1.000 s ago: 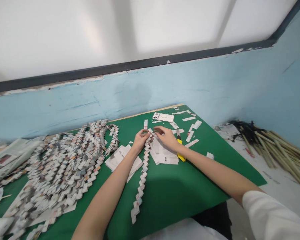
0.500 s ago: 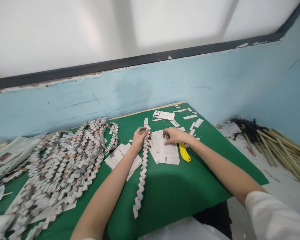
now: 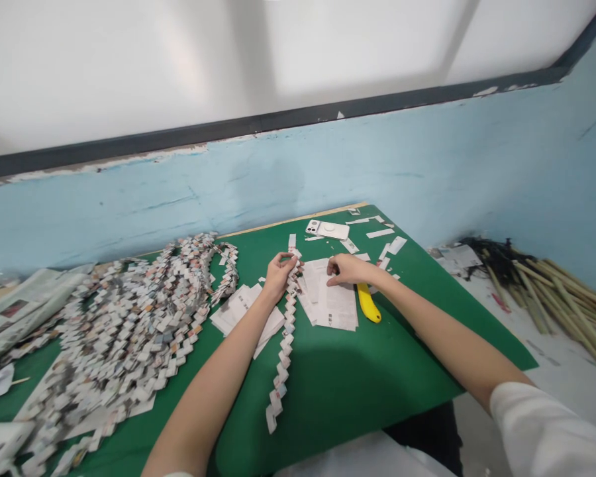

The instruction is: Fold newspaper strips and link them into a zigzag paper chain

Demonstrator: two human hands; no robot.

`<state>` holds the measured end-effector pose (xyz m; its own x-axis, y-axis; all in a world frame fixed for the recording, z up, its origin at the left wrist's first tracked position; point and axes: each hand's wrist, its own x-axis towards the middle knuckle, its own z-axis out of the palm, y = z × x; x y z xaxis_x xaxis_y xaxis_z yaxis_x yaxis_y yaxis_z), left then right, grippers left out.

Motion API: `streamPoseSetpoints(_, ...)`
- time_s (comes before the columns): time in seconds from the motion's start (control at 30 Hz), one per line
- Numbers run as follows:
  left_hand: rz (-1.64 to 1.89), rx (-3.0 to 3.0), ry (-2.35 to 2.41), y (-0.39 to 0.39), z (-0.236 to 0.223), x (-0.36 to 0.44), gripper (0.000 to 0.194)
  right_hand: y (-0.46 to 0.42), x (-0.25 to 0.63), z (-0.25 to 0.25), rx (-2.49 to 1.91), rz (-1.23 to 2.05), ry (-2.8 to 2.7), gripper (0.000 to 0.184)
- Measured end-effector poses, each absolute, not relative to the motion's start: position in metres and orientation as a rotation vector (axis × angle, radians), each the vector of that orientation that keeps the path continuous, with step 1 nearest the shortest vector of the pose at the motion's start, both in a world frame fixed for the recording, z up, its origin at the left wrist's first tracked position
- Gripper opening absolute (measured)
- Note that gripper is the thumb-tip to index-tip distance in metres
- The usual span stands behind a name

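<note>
My left hand is closed on the far end of a folded-paper zigzag chain that trails toward me across the green table. My right hand rests with curled fingers on a stack of white paper slips, its fingertips pressed on the top slip. A yellow utility knife lies just right of that stack, beside my right wrist. A second pile of slips sits under my left forearm.
A big heap of finished paper chains covers the table's left half, with newspapers beyond. A white phone and loose strips lie at the far edge. Bamboo sticks lie on the floor at the right.
My right hand has left the chain's end and moved right onto the slip stack. The left hand keeps its hold on the chain. The yellow knife is now uncovered.
</note>
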<state>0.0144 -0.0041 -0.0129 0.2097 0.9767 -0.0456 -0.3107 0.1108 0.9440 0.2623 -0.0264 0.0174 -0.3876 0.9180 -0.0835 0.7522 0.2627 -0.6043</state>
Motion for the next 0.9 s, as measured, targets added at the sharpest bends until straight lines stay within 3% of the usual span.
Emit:
streamPoseSetpoints(0.3, 1.147, 0.995, 0.876, -0.006, -0.009, 0.015, 0.054, -0.026, 0.260, 0.024, -1.475, 0.905, -2.191, 0.013)
streamPoseSetpoints(0.57, 1.202, 0.967, 0.870, -0.006, -0.009, 0.014, 0.053, -0.018, 0.273, 0.035, -1.409, 0.955, -1.601, 0.032)
streamPoseSetpoints(0.63, 1.222, 0.960, 0.886, -0.006, -0.010, 0.014, 0.052, -0.013, 0.279, 0.033, -1.409, 0.843, -1.397, 0.037)
streamPoseSetpoints(0.77, 1.313, 1.068, 0.977, -0.005, -0.014, 0.015, 0.039, -0.006, 0.283, 0.028, -1.351, 0.596, -1.167, 0.046)
streamPoseSetpoints(0.9, 1.445, 1.203, 1.039, -0.005, -0.016, 0.016, 0.019, -0.010, 0.272, 0.027, -1.316, 0.721, -1.239, 0.047)
